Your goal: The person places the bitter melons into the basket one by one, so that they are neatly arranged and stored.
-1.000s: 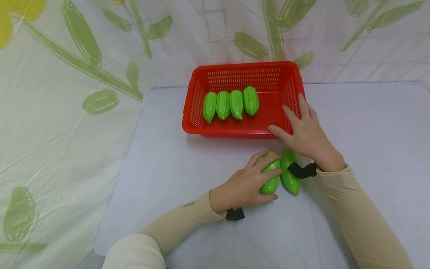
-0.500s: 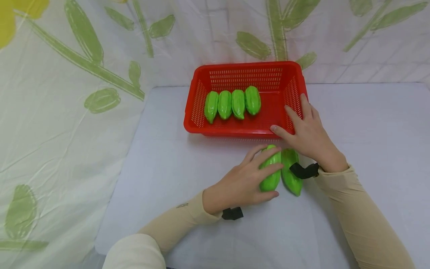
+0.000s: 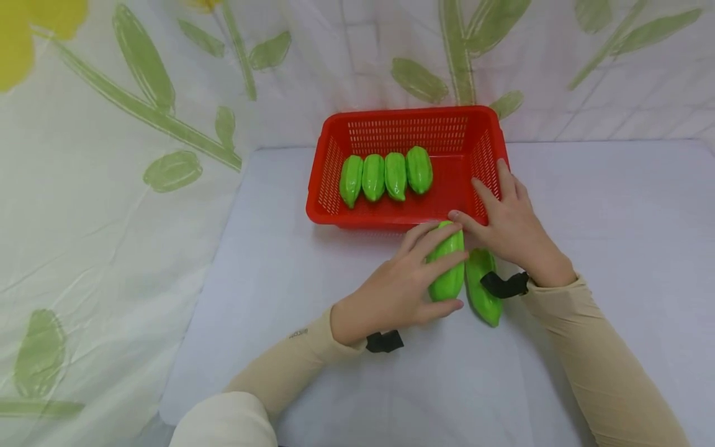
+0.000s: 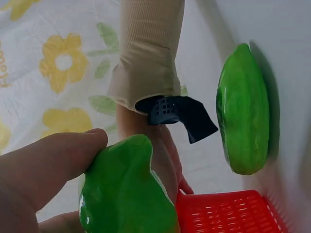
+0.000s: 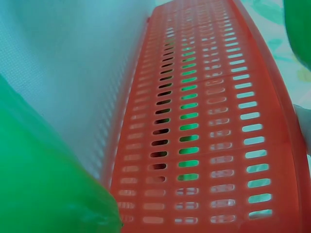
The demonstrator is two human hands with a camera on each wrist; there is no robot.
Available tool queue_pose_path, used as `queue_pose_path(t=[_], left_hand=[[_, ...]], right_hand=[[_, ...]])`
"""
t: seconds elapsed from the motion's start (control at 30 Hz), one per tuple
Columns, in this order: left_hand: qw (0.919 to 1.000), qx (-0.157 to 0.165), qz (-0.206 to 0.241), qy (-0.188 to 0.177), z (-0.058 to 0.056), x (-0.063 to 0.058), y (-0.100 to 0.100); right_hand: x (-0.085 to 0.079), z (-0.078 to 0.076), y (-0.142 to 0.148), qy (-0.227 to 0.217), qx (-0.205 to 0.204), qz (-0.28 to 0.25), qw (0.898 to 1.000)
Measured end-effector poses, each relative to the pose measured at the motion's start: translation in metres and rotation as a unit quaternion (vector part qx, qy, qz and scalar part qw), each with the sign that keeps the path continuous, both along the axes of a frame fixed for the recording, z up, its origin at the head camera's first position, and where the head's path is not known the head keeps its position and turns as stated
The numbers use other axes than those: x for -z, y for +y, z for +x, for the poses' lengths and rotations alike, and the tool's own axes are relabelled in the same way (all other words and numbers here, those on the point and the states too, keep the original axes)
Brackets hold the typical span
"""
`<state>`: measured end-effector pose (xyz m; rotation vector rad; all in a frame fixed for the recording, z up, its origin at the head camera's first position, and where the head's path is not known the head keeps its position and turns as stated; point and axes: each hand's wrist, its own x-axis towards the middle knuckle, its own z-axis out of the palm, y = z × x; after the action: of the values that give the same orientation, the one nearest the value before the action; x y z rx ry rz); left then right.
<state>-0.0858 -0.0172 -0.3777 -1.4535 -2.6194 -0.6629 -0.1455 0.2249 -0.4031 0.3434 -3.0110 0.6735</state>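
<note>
My left hand (image 3: 399, 282) grips a glossy green ridged fruit (image 3: 447, 267), fingers across its top and thumb at its near end. The fruit's far tip overlaps the front rim of the red plastic basket (image 3: 363, 219). In the left wrist view the thumb presses the held fruit (image 4: 121, 189). My right hand (image 3: 511, 223) rests on the basket's right front corner with fingers spread, its thumb at the front rim. A second green fruit (image 3: 481, 292) lies on the table below my right wrist, partly hidden by a black wrist mount. In the basket, several green fruits (image 3: 373, 178) lie side by side.
The white table (image 3: 268, 273) holds the basket near its back edge. Behind and to the left hangs a pale sheet (image 3: 128, 248) with painted leaves and flowers. The basket's right part shows bare red floor (image 3: 447, 186).
My left hand has lifted the green fruit and carried it away from the body to the basket's front rim. My right hand stays on the basket corner.
</note>
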Motion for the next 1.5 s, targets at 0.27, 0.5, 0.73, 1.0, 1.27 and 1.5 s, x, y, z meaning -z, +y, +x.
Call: queue_pose_path(t=[0.27,0.5,0.73,1.0,1.27,1.5], left_hand=[[0.9997,-0.004,0.002,0.023,-0.019,-0.023,0.003],[0.9992,-0.023,-0.008,0.032,-0.035,-0.045,0.005],[0.9986,-0.035,-0.018,0.034,-0.051,-0.065,0.009],[0.9979,-0.047,-0.033,0.03,-0.069,-0.08,0.018],[0.9954,-0.061,-0.067,0.032,-0.087,-0.082,0.027],[0.9884,-0.09,-0.122,0.009,-0.104,-0.083,0.036]], right_hand=[[0.003,0.0,0.003,0.018,-0.019,-0.008,1.0],[0.003,0.0,0.003,0.006,-0.016,-0.014,1.0],[0.001,0.0,0.003,-0.012,-0.013,-0.013,1.0],[-0.001,0.0,0.004,-0.028,-0.007,-0.002,1.0],[-0.001,-0.002,0.002,-0.014,-0.015,0.002,1.0],[-0.003,-0.001,0.001,-0.031,0.002,0.0,1.0]])
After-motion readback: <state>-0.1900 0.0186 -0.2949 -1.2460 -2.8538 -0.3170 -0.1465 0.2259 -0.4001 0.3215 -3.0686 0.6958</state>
